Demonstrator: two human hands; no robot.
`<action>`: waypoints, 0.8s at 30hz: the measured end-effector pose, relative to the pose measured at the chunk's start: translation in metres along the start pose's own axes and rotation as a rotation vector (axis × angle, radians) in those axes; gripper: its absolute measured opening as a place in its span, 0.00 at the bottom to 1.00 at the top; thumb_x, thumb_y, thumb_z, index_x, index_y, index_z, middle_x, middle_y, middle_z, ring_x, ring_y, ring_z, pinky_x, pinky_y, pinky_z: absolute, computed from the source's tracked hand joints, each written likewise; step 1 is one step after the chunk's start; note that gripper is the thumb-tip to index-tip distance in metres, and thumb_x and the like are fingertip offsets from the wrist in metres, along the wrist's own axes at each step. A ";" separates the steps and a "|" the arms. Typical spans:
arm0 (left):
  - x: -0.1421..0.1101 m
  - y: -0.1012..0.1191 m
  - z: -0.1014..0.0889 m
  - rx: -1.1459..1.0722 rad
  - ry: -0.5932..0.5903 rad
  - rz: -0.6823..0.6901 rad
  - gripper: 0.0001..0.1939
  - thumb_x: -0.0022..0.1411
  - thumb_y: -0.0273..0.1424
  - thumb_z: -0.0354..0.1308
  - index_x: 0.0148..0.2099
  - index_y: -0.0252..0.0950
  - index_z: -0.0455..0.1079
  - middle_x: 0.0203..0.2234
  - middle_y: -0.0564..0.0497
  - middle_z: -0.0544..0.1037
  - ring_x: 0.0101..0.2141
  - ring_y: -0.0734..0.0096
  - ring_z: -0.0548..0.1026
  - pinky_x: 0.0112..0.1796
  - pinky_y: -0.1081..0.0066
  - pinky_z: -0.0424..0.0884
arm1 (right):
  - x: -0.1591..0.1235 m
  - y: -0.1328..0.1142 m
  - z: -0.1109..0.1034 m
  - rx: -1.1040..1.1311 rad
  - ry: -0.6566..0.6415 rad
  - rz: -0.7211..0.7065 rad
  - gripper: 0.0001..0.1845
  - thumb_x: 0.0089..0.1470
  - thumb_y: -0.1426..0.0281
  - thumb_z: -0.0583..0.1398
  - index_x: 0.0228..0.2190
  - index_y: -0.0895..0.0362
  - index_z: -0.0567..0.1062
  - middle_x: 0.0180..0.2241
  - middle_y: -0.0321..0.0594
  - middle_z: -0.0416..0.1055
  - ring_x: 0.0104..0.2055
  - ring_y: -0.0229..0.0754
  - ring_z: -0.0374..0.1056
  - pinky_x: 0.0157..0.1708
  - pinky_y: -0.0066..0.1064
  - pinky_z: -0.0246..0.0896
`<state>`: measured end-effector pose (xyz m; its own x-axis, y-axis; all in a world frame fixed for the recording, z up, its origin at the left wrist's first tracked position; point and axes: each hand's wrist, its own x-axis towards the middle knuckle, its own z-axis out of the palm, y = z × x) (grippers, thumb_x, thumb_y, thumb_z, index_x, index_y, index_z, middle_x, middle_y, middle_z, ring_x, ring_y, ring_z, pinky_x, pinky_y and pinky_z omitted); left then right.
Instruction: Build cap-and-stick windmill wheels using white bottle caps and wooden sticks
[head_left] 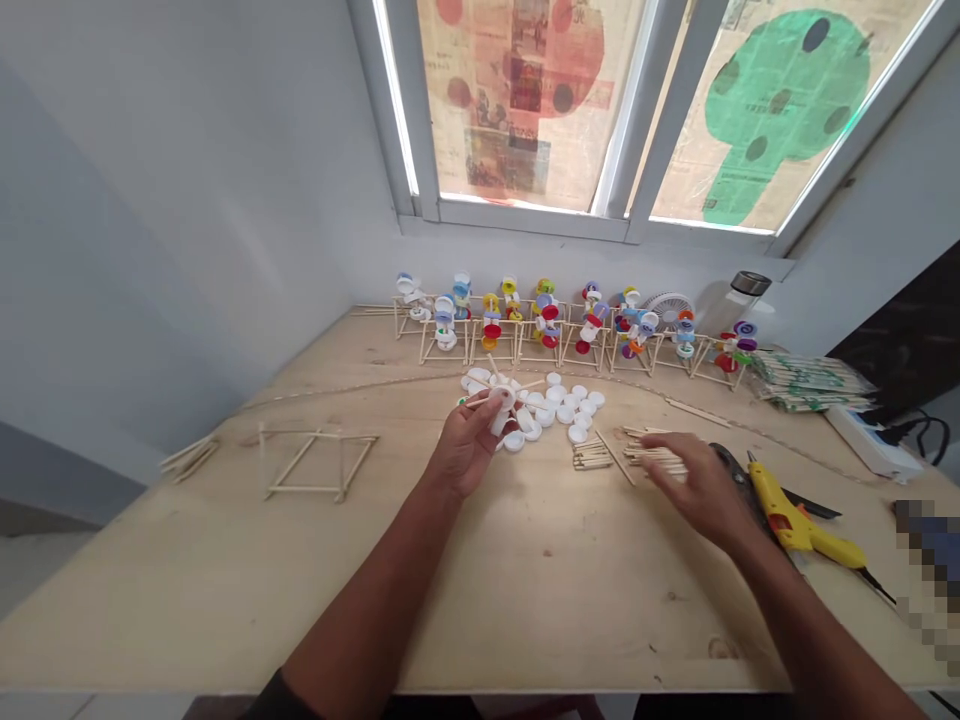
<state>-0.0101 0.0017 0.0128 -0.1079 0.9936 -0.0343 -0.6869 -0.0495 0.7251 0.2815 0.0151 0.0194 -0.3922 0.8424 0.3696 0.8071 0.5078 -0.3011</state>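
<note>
My left hand (pixel 471 440) pinches a white bottle cap (pixel 504 398) with thin wooden sticks jutting out around it and a white piece hanging below. Behind it lies a pile of white bottle caps (pixel 559 400), partly hidden by the hand. My right hand (pixel 694 480), slightly blurred, hovers at a pile of thin wooden sticks (pixel 637 445) with its fingers apart and bent. Between the hands sits a second bunch of short sticks (pixel 592 457), with one longer stick lying slanted beside it.
On the left stands a stick frame (pixel 319 490) near some loose sticks (pixel 189 458). Along the wall are several frames bearing colourful cap wheels (pixel 491 325). At right lie a yellow glue gun (pixel 799 515), a power strip (pixel 874 445) and packed sticks (pixel 814 382); a bottle (pixel 739 305) stands behind.
</note>
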 end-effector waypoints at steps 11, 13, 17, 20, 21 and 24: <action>-0.002 -0.001 0.004 0.107 0.023 0.016 0.19 0.39 0.32 0.71 0.33 0.34 0.69 0.27 0.52 0.77 0.28 0.71 0.74 0.33 0.71 0.67 | 0.045 -0.047 0.079 -0.166 0.056 0.026 0.11 0.52 0.64 0.58 0.35 0.58 0.73 0.33 0.47 0.75 0.42 0.54 0.63 0.42 0.44 0.48; -0.002 -0.002 0.004 0.152 0.013 0.004 0.18 0.39 0.33 0.71 0.32 0.34 0.69 0.26 0.52 0.77 0.27 0.72 0.73 0.32 0.71 0.66 | 0.047 -0.047 0.082 -0.167 0.059 0.025 0.11 0.51 0.64 0.58 0.34 0.57 0.72 0.33 0.46 0.74 0.40 0.54 0.63 0.42 0.44 0.46; -0.001 -0.004 0.003 0.236 -0.027 -0.012 0.17 0.40 0.35 0.70 0.31 0.34 0.69 0.24 0.53 0.75 0.27 0.72 0.71 0.33 0.72 0.64 | 0.051 -0.046 0.089 -0.129 0.069 0.038 0.09 0.50 0.64 0.59 0.32 0.57 0.72 0.32 0.47 0.74 0.39 0.53 0.63 0.43 0.45 0.45; 0.001 -0.005 0.001 0.264 -0.025 -0.008 0.17 0.40 0.35 0.70 0.31 0.34 0.69 0.24 0.53 0.74 0.28 0.71 0.71 0.35 0.71 0.64 | 0.052 -0.045 0.091 -0.053 0.076 0.054 0.07 0.49 0.67 0.58 0.31 0.57 0.72 0.31 0.46 0.74 0.39 0.53 0.63 0.43 0.46 0.46; 0.001 -0.005 0.000 0.272 -0.024 -0.005 0.17 0.41 0.35 0.70 0.31 0.34 0.69 0.24 0.53 0.73 0.28 0.71 0.71 0.35 0.71 0.63 | 0.052 -0.043 0.090 -0.017 0.077 0.058 0.06 0.49 0.67 0.58 0.30 0.57 0.72 0.31 0.45 0.74 0.39 0.53 0.64 0.43 0.46 0.46; 0.002 -0.006 -0.001 0.293 -0.028 0.006 0.16 0.41 0.36 0.69 0.31 0.34 0.69 0.24 0.53 0.73 0.28 0.71 0.70 0.34 0.71 0.63 | 0.051 -0.038 0.085 0.123 0.074 0.065 0.08 0.50 0.65 0.58 0.33 0.55 0.72 0.34 0.43 0.74 0.41 0.51 0.65 0.44 0.44 0.51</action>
<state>-0.0069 0.0040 0.0076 -0.0884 0.9960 -0.0134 -0.4488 -0.0278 0.8932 0.1931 0.0540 -0.0250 -0.3038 0.8610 0.4080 0.7676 0.4748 -0.4305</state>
